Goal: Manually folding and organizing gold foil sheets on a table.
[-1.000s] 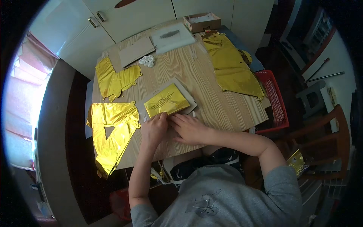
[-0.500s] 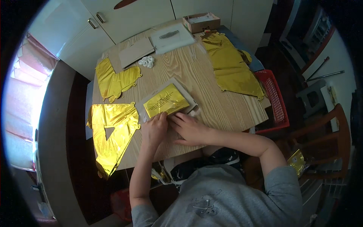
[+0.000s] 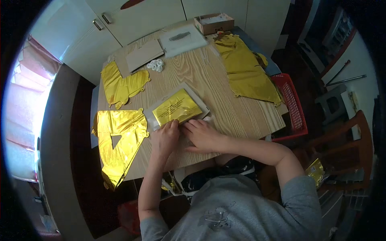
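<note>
Left hand (image 3: 165, 135): fingers curled at the gold packet's (image 3: 177, 106) near edge; you may be pinching, unclear.
Right hand (image 3: 204, 136): spread flat beside your left.
Card (image 3: 200, 104) beyond both: square it underneath.

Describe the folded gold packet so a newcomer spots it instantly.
On the wooden table, find the person's left hand and right hand side by side. Just beyond them, on a pale flat sheet, lies the folded gold packet. It is a compact rectangle with dark print, unlike the larger, irregular gold foil shapes spread on the table.
</note>
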A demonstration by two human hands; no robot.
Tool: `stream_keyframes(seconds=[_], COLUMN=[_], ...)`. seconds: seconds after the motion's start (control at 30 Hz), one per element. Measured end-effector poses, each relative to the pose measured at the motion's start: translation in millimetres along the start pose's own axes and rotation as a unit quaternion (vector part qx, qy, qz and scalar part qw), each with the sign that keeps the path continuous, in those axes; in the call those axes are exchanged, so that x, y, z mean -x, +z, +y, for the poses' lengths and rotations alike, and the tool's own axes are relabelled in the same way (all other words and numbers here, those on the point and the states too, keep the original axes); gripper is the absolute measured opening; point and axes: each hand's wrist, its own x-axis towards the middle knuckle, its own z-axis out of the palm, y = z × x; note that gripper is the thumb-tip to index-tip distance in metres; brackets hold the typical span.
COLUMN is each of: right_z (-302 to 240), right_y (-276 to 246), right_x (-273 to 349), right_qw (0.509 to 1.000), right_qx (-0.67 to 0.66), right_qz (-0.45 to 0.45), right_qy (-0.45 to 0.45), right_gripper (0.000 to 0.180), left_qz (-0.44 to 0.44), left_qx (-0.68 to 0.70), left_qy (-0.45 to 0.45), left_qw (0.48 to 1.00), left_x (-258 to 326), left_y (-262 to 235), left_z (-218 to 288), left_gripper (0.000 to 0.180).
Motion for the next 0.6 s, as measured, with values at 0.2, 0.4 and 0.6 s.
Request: stream_keyframes(seconds=[0.2, 0.4, 0.6], right_z=[0.0, -8.1, -10.3], right_y=[-4.7, -8.4, -4.7], right_x=[-6.9, -10.5, 3.6], right_qw=[0.998, 0.995, 0.999], right_qx=[0.032, 0.045, 0.048], right_qz=[-0.051, -0.076, -0.024], right_qy=[0.006, 0.037, 0.011], right_gripper=[0.069, 0.068, 0.074], left_qz=[0.021, 0.002, -0.014], left_qx=[0.01, 0.009, 0.0], left_qy=[-0.005, -0.02, -0.007], left_qw=[1.0, 1.0, 1.0], left_x=[2.7, 2.4, 2.2], left_y=[9.3, 6.1, 2.7], left_z=[-0.6, 2.9, 6.2], left_gripper=[0.012, 0.016, 0.023])
